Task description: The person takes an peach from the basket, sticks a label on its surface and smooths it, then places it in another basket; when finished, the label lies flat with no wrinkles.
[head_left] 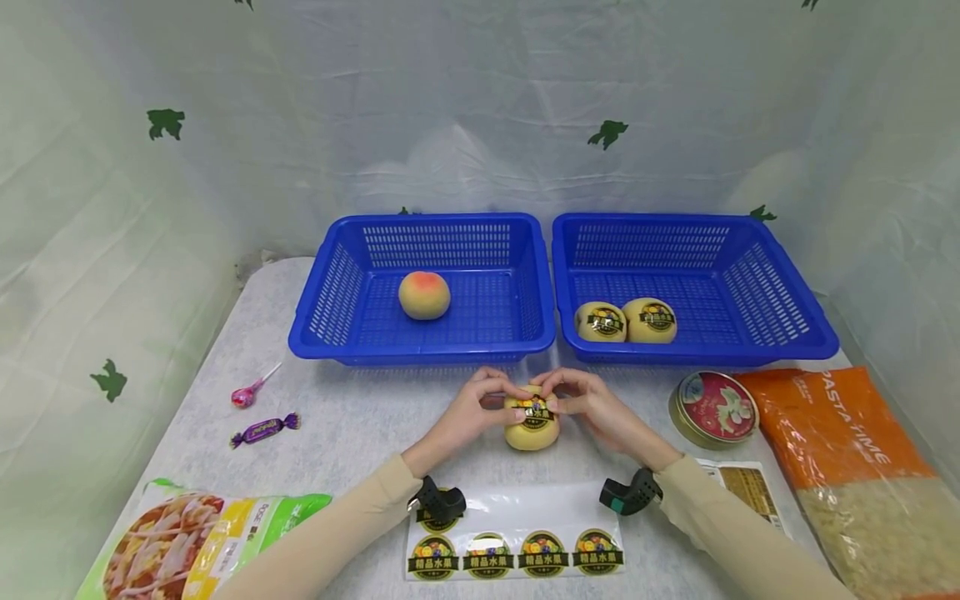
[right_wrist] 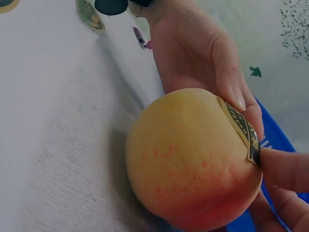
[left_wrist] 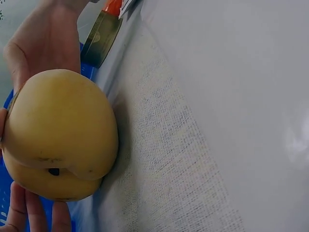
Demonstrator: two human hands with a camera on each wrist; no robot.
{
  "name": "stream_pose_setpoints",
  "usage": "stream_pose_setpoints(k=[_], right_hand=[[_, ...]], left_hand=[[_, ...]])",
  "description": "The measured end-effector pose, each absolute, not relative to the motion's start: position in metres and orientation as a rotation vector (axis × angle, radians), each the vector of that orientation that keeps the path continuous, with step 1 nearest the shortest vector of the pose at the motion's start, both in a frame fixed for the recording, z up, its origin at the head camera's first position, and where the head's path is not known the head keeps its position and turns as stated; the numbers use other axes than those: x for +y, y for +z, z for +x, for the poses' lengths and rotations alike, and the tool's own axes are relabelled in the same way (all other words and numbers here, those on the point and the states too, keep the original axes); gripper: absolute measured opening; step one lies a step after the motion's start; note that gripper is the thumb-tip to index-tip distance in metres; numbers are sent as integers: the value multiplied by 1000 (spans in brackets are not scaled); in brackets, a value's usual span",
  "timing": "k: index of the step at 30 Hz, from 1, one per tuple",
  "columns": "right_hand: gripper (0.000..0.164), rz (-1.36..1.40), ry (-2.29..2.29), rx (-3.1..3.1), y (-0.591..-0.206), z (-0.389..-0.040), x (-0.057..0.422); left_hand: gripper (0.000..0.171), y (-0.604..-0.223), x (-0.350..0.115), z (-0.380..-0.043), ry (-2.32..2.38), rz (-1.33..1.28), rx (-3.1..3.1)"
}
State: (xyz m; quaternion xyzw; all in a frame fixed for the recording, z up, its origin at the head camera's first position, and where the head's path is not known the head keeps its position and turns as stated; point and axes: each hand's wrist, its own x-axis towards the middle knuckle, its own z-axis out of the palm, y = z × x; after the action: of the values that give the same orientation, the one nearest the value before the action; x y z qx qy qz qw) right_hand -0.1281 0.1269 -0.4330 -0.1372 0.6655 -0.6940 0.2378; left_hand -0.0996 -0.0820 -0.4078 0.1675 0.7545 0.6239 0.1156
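Note:
A yellow peach (head_left: 532, 440) sits on the table between the two hands, and the right wrist view shows a red blush low on it. A black-and-gold fruit sticker (head_left: 535, 414) lies on its upper side. My left hand (head_left: 478, 406) holds the peach from the left, its thumb at the sticker's edge. From the right, my right hand (head_left: 591, 406) grips the fruit, with thumb and fingertips by the sticker's other edge. Below them lies a white sticker sheet (head_left: 525, 508) with several of the same stickers.
A left blue basket (head_left: 420, 350) holds one peach (head_left: 424, 295) without a visible sticker. Two stickered peaches (head_left: 651, 321) lie in the right blue basket (head_left: 697, 352). A round tin (head_left: 714, 408), pasta bag (head_left: 862, 475), lollipop (head_left: 246, 394), purple candy (head_left: 264, 429) and green-yellow food bag (head_left: 202, 537) surround the workspace.

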Motion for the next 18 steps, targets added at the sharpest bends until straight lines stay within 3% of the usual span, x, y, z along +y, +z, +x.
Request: stream_pose_setpoints(k=[7,13,18], right_hand=[[21,-420,-1759,2033,-429,-126,119],[19,-392,-1778,2082,-431,-128,114],[17,-368,-1849,2033,-431,-130,114]], left_hand=[[23,-426,-80,-100,1778,536,2319],[37,-439,-74,-100,1646,549,2479],[35,-439,-71,-99,1731,529,2478]])
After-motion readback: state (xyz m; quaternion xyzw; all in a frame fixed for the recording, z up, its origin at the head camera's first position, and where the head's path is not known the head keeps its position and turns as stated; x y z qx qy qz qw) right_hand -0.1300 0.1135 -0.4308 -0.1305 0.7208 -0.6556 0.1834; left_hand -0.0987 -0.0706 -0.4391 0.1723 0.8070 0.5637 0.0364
